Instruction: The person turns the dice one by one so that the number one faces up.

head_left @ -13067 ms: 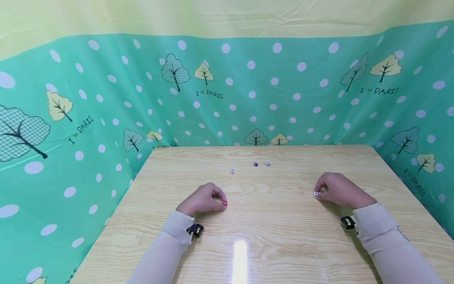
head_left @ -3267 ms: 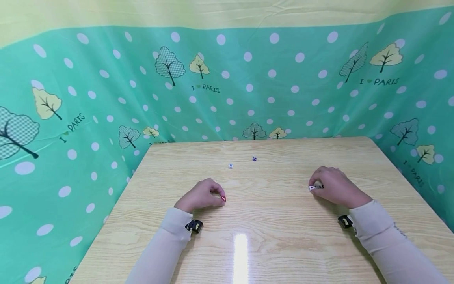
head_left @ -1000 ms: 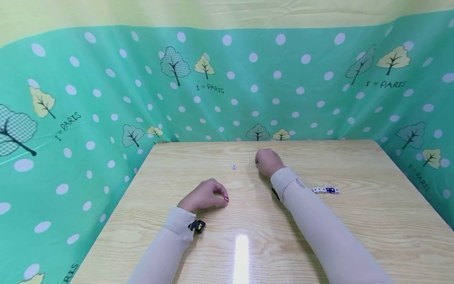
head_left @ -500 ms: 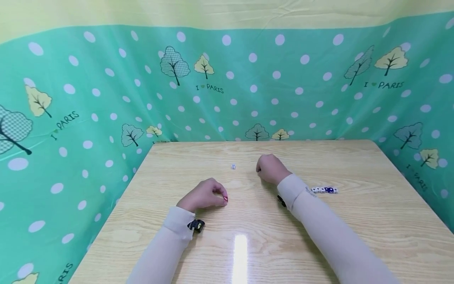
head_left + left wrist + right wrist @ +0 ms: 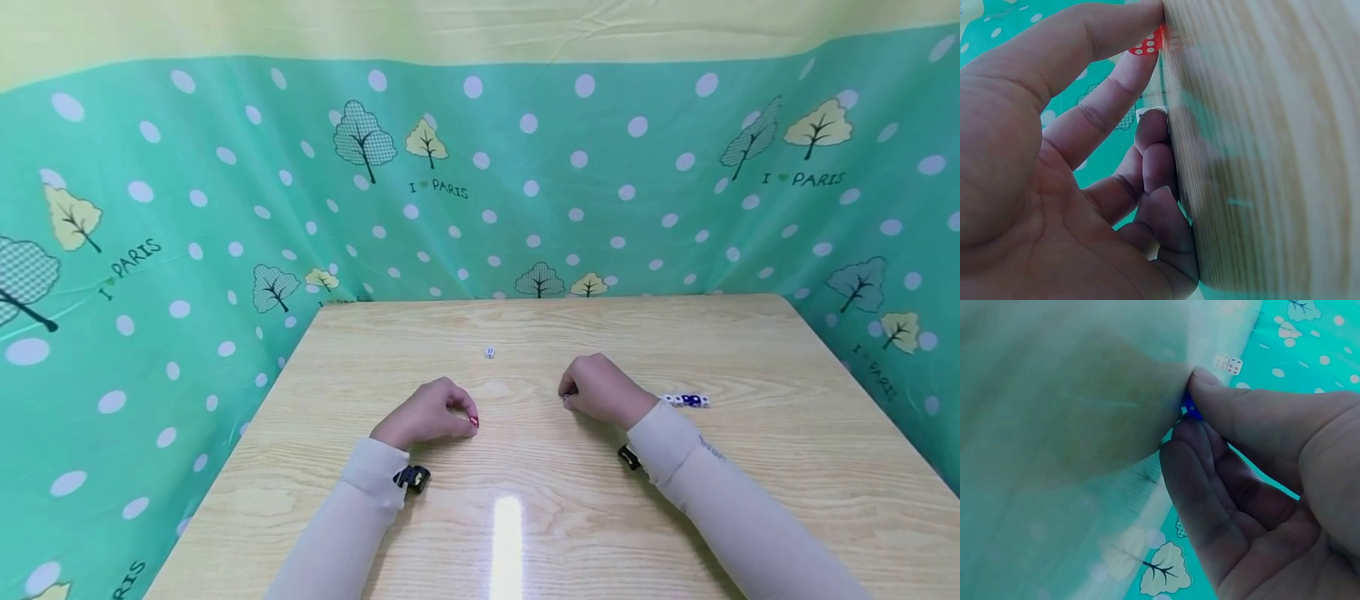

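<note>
My left hand (image 5: 427, 412) rests low on the table, left of the middle. Its thumb and index finger pinch a red die (image 5: 1146, 44) with white pips, seen at the tabletop in the left wrist view; the other fingers curl loosely below. Between the thumb and fingertips of my right hand (image 5: 603, 387) is a blue die (image 5: 1192, 407), mostly covered by them. That hand is right of the middle, close over the tabletop. Just beyond its wrist lies a short row of white and blue dice (image 5: 688, 401), its left end near the sleeve.
A single white die (image 5: 490, 353) sits farther back on the wooden table (image 5: 570, 508). Green dotted curtain (image 5: 540, 183) hangs around the back and sides. Both wrists wear small black cameras under beige sleeves.
Over the last second my right hand has come from the back middle toward me and rightward, bringing the blue die. Earlier a white die left the back and the row appeared. My left hand stays put.
</note>
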Available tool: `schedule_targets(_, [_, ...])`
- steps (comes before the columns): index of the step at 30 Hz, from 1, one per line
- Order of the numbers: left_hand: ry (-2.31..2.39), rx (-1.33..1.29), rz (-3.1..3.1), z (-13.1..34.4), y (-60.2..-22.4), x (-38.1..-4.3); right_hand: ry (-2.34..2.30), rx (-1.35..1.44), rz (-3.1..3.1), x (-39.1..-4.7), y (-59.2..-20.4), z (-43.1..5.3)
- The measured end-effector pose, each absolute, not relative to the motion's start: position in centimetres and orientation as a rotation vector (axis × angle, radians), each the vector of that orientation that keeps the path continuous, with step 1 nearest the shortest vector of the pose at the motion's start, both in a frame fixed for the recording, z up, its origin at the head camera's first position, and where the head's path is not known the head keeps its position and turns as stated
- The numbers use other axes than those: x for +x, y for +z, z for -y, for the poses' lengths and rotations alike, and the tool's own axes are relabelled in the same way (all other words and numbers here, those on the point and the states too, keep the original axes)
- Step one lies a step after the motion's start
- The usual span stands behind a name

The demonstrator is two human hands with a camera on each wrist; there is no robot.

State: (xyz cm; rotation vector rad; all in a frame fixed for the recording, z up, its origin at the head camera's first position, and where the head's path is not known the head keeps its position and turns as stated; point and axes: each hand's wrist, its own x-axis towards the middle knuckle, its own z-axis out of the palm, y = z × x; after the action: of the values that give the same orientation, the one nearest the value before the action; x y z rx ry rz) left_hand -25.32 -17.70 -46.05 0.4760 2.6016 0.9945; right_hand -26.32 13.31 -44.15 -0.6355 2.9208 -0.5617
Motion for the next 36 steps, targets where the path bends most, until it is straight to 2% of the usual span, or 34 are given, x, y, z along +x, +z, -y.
schedule_targets(15, [0.990, 0.502, -2.599, 17.5, -45.9, -25.3, -0.588, -0.683, -2.978, -22.1, -44.7, -15.7])
schedule_targets(27, [0.986, 0.462, -2.605, 17.5, -45.9, -25.2, -0.528, -0.763, -2.965, -21.5, -44.2, -15.5])
schedule_targets(36, [0.995, 0.477, -2.599, 17.7, -45.9, -25.3, -0.466, -0.975, -3.066, -21.4, -44.8, -15.4])
